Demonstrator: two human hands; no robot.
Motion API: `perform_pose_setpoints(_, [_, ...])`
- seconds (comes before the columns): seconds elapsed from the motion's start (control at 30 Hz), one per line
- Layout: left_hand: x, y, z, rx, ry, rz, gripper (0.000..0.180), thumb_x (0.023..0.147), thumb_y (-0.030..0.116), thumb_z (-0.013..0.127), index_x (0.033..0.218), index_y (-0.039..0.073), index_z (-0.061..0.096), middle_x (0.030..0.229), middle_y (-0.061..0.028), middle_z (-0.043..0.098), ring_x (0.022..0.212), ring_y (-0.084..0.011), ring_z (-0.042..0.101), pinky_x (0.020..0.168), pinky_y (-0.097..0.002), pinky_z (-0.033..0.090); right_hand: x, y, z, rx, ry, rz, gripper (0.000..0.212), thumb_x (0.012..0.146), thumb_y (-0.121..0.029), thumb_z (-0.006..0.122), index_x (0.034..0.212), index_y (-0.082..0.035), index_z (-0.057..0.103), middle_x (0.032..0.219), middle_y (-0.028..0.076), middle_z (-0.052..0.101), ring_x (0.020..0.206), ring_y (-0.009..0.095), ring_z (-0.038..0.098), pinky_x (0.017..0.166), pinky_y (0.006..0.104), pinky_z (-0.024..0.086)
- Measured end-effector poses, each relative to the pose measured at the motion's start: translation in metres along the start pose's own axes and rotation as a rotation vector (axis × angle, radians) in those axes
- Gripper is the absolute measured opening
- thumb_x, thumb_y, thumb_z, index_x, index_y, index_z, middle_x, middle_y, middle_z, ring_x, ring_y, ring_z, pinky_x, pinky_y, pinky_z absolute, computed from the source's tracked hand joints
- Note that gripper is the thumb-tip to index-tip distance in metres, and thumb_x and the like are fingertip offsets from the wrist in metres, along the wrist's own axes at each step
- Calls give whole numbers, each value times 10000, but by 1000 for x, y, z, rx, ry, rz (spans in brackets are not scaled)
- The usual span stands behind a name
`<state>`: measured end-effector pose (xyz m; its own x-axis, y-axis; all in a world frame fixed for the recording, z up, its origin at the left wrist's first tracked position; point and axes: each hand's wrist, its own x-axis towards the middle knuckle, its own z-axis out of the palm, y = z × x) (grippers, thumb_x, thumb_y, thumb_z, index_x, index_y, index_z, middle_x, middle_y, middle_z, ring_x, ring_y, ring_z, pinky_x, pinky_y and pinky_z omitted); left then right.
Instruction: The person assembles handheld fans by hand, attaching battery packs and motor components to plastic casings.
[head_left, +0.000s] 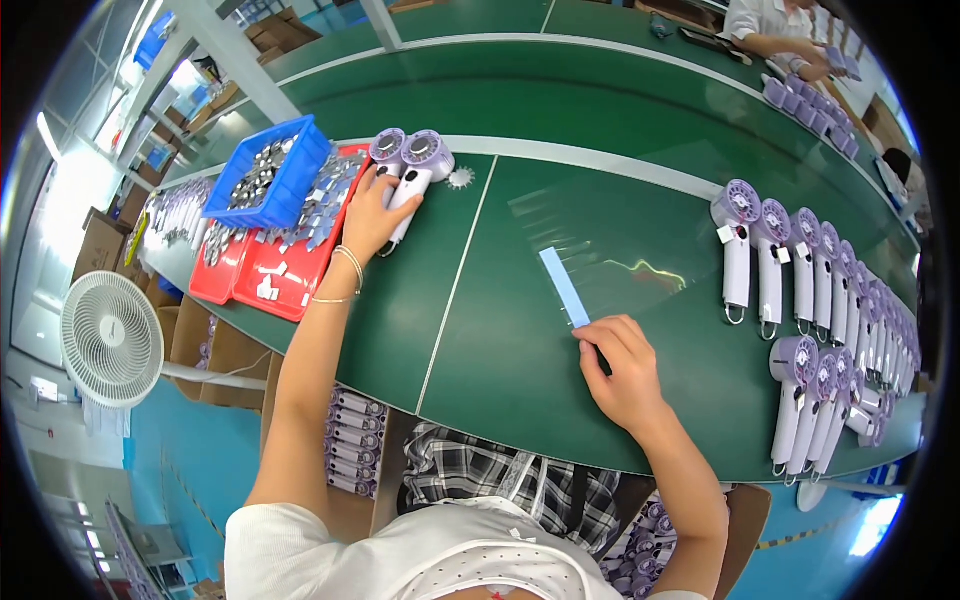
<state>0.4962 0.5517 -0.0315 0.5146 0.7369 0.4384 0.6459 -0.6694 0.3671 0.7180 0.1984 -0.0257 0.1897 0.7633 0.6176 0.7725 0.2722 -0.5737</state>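
My left hand (372,215) is closed round the white handle of a handheld fan (410,195) with a lilac head, at the far left of the green table. A second lilac fan head (388,145) stands close against it, its handle partly behind my fingers. With thumb and fingertips, my right hand (622,370) pinches the lower end of a pale blue strip (565,288). The strip lies along the left side of a clear plastic sheet (620,250), spread flat and glossy on the table. A small toothed, whitish disc (460,178) lies beside the fans.
Left of my left hand, a blue bin (315,150) of small metallic pieces sits over red trays (250,285). Rows of handheld fans (770,260) fill the right side. A white floor fan (112,340) stands left. Across the tables, a co-worker (790,40) handles lilac parts.
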Motion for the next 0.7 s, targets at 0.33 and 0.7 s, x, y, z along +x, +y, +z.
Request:
perform_pose_setpoints(0.33, [32, -2, 17, 52, 174, 93, 633, 842, 390, 730, 1317, 7, 561, 1505, -312, 364, 1350, -457, 430, 1101, -483, 382, 4, 8, 8, 8, -46, 28, 158, 781, 40, 681, 929, -17, 679, 883, 95, 653, 813, 281, 623, 729, 387, 505])
perform_pose_setpoints(0.7, [34, 78, 105, 233, 41, 401, 478, 961, 349, 589, 1195, -67, 594, 1267, -261, 591, 1208, -422, 529, 1088, -496, 366, 3, 54, -11, -30, -37, 51, 166, 795, 11, 675, 957, -24, 672, 903, 100, 648, 853, 288, 625, 776, 398, 506])
